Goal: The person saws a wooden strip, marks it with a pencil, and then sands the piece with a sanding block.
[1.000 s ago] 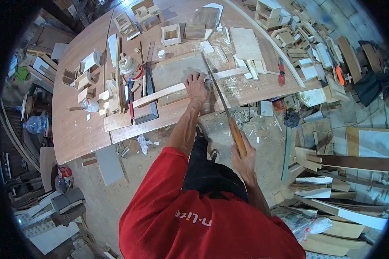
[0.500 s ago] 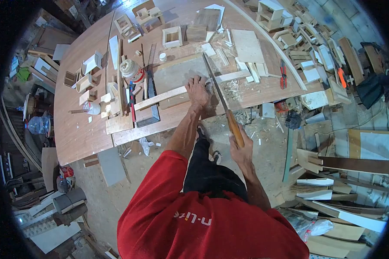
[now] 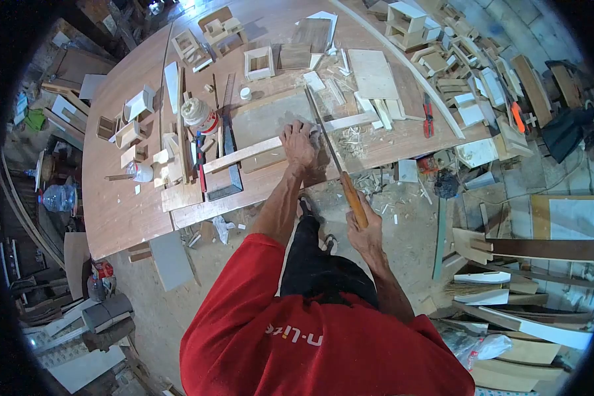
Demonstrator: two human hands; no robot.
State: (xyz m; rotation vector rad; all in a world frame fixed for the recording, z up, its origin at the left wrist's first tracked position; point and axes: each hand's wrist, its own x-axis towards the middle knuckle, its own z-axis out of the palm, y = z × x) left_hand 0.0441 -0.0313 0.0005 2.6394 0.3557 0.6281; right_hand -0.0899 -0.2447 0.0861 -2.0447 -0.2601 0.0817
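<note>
The wooden desk point(image 3: 129, 211) carried a jar with a red label point(image 3: 200, 117). Right of the jar lay a thin board point(image 3: 261, 121) with a pale strip point(image 3: 244, 154) across it, and much farther right, red-handled pliers point(image 3: 428, 119). A white cap point(image 3: 245, 94) sat just beyond the jar to its right, a small white bottle point(image 3: 140, 172) nearer the desk's front edge on its left
</note>
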